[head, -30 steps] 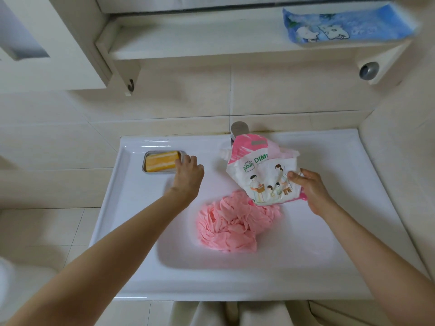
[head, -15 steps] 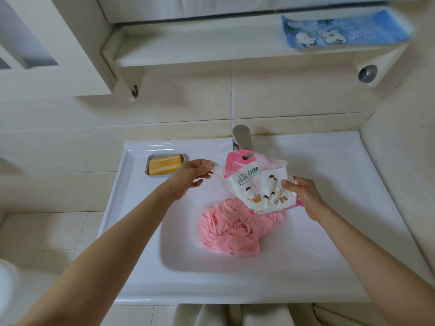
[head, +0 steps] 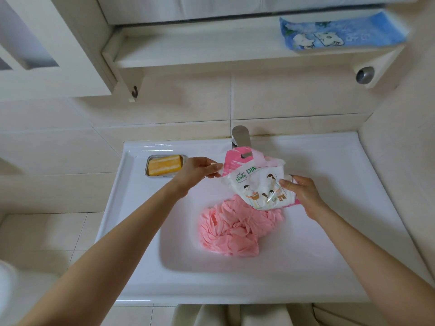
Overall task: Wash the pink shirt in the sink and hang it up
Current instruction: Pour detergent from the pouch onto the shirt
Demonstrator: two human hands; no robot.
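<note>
The pink shirt (head: pixel 237 228) lies crumpled in the basin of the white sink (head: pixel 329 255). Above it hangs a pink and white detergent pouch (head: pixel 256 184), tilted with its spout toward the left. My right hand (head: pixel 300 190) grips the pouch's lower right side. My left hand (head: pixel 200 170) pinches the cap at the pouch's spout. The steel faucet (head: pixel 240 136) stands behind the pouch, partly hidden by it.
A metal soap dish with an orange soap bar (head: pixel 164 164) sits on the sink's back left ledge. Above, a white shelf (head: pixel 200 52) carries a blue packet (head: pixel 341 35). A hook (head: pixel 134 91) hangs under the shelf's left end. Tiled walls close in at back and right.
My left hand left the soap dish area and moved right to the pouch's spout, where it now pinches the cap. The pouch dropped slightly lower over the shirt.
</note>
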